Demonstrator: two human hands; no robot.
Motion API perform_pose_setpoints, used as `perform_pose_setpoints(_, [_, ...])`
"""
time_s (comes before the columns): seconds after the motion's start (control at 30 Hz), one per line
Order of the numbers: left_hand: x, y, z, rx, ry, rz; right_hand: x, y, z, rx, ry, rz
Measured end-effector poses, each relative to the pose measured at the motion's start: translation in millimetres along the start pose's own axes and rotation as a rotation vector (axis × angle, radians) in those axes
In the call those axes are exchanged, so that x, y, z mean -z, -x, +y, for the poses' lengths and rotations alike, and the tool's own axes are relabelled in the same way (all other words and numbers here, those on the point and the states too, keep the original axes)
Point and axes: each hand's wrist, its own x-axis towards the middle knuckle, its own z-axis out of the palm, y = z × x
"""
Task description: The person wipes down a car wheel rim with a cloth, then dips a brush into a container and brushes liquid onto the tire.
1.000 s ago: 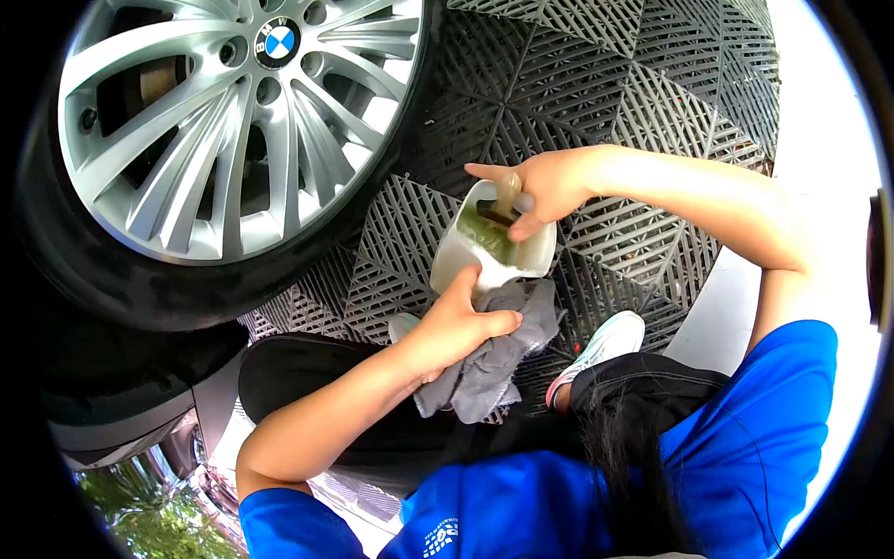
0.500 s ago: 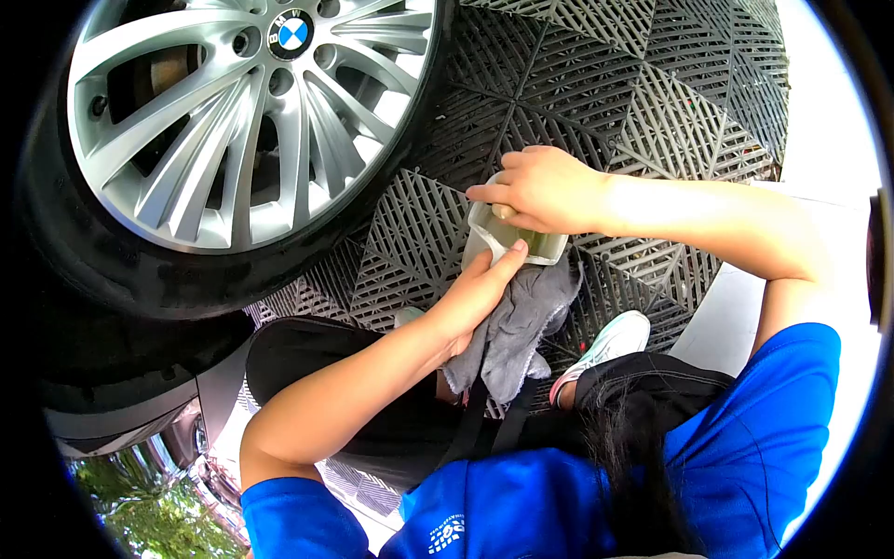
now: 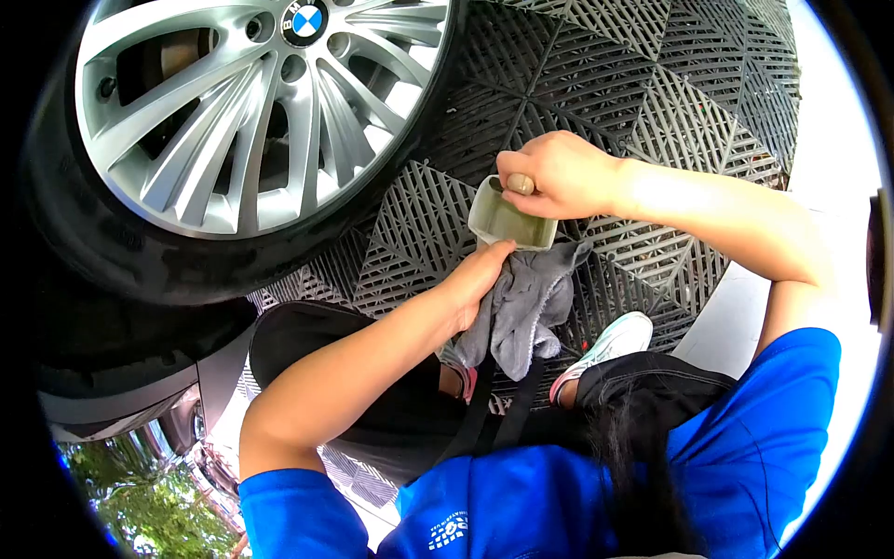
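Slatted floor (image 3: 419,210) separates container (image 3: 484,219) from tyre (image 3: 251,268). Your left grip (image 3: 480,278) holds the container and cloth (image 3: 526,312); your right grip (image 3: 562,177), over the container's edge, clasps a handle (image 3: 520,184).

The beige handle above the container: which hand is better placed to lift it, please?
Probably the right hand: it is closed around the beige handle, over the container. The left hand is at the container's near rim, beside the grey cloth, so it seems better placed for steadying.
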Motion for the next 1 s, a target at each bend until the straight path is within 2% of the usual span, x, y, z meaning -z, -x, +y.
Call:
perform_pose_setpoints(0.1, [2, -5, 2, -0.021, -0.032, -0.036, -2, -3, 3, 0.243, 0.224, 0.037])
perform_pose_setpoints(0.17, [6, -9, 0, -0.056, -0.074, -0.052, -8, 0, 6, 0.236, 0.238, 0.033])
perform_pose_setpoints(0.23, [9, -13, -2, -0.173, -0.203, -0.084, -8, 0, 9, 0.234, 0.255, 0.025])
perform_pose_setpoints(0.3, [6, -12, -7, -0.185, -0.256, -0.028, -5, -1, 11, -0.155, -0.11, 0.009])
perform_pose_setpoints(0.43, [2, -7, -5, -0.212, -0.358, 0.041, -10, -4, 11, -0.294, -0.362, 0.1])
perform_pose_setpoints(0.5, [4, -9, -4, -0.219, -0.399, 0.046, -10, -5, 5, -0.497, -0.666, 0.0])
perform_pose_setpoints(0.63, [16, -20, -11, -0.2, -0.386, 0.067, -17, -3, 8, -0.566, -0.869, -0.033])
perform_pose_setpoints(0.77, [23, -24, -14, -0.229, -0.385, 0.086, -20, -6, 19, -0.507, -0.952, -0.072])
perform_pose_setpoints(0.83, [24, -27, -16, -0.217, -0.394, 0.064, -17, -8, 24, -0.439, -0.958, -0.242])
perform_pose_setpoints(0.87, [24, -27, -16, -0.203, -0.402, 0.046, -15, -7, 24, -0.437, -0.958, -0.244])
perform_pose_setpoints(0.93, [21, -23, -13, -0.179, -0.415, 0.025, -8, -4, 20, -0.307, -0.737, -0.336])
perform_pose_setpoints(1.0, [18, -23, -13, -0.151, -0.434, -0.005, -7, -3, 8, -0.353, -0.689, -0.333])
